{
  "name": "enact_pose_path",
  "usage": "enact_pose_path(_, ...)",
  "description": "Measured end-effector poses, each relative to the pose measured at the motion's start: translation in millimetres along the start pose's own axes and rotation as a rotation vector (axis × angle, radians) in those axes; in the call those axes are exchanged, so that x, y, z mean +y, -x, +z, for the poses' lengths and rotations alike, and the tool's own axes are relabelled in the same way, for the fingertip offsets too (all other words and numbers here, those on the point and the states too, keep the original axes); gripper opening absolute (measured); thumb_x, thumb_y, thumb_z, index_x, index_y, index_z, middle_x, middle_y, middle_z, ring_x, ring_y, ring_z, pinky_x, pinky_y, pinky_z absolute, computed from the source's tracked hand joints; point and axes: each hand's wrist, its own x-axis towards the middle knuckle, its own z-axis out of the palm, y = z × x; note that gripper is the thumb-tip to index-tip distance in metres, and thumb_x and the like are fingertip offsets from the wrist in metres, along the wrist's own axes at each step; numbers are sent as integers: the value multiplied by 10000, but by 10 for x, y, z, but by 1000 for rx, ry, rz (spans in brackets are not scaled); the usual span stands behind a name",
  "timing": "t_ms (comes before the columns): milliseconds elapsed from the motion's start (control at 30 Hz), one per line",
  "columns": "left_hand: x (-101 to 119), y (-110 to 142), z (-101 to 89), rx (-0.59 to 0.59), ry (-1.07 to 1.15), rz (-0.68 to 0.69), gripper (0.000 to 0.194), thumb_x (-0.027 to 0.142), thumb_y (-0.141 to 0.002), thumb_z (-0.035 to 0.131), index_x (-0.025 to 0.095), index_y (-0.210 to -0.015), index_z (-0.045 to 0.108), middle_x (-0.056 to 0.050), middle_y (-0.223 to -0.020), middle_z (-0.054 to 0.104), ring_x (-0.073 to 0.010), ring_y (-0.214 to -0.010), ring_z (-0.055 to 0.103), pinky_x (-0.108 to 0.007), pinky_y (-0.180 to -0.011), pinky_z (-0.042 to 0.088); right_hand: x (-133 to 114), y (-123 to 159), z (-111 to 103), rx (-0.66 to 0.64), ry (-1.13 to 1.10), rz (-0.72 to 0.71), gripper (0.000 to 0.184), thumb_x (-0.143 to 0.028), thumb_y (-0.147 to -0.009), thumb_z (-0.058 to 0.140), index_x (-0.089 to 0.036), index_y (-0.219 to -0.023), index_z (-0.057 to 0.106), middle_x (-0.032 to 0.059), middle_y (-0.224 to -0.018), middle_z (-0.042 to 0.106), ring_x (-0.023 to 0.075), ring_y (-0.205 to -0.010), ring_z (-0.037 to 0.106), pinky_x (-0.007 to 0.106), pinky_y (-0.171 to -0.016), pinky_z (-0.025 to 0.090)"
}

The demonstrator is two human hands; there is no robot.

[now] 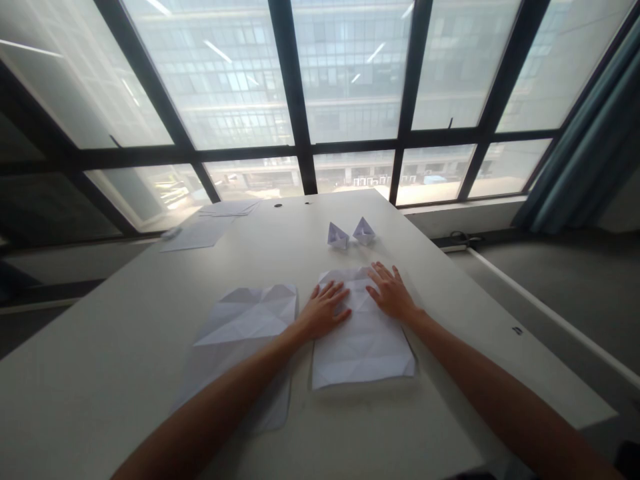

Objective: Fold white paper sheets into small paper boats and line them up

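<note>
A creased white sheet of paper [363, 350] lies unfolded on the table in front of me. My left hand [326, 310] rests flat on its upper left part, fingers spread. On its upper right edge lies my right hand [393, 292], also with the fingers apart. Neither hand grips anything. To the left is a second creased sheet [245, 313], partly covered by my left forearm. Two folded paper boats [338, 237] stand side by side just beyond the sheet under my hands, the right boat [364, 231] slightly farther away.
Several flat white sheets [200, 235] lie at the far left of the white table [125, 333]. A small dark item [517, 330] is near the table's right edge. Framed windows [350, 73] rise behind the table, and a blue curtain [585, 133] hangs at the right.
</note>
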Motion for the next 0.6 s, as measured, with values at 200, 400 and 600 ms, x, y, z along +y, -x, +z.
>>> enact_pose_path(200,14,8,-26,-43,8,8,634,601,-954,390,313,-1513,307,-54,-1591,253,-287,-1480,158,-536,-1178,114,-200,92,38,-150,-102,-114,549,-413,-979,384,-179,-1476,386,129,-1566,304,242,-1462,225,495,-1173,141)
enact_pose_path(400,20,18,-87,-120,36,59,785,702,-900,408,304,-1544,202,-82,-1605,175,-298,-1486,103,-551,-1171,66,-130,81,89,-231,-112,-123,573,-446,-988,356,-168,-1488,364,132,-1571,289,235,-1466,216,476,-1179,140)
enact_pose_path(600,4,19,-67,-106,37,57,804,719,-887,415,289,-1540,224,-90,-1598,192,-286,-1486,113,-535,-1176,39,-97,80,70,-241,-105,-119,593,-479,-990,338,-178,-1500,344,122,-1577,274,227,-1468,209,472,-1183,134)
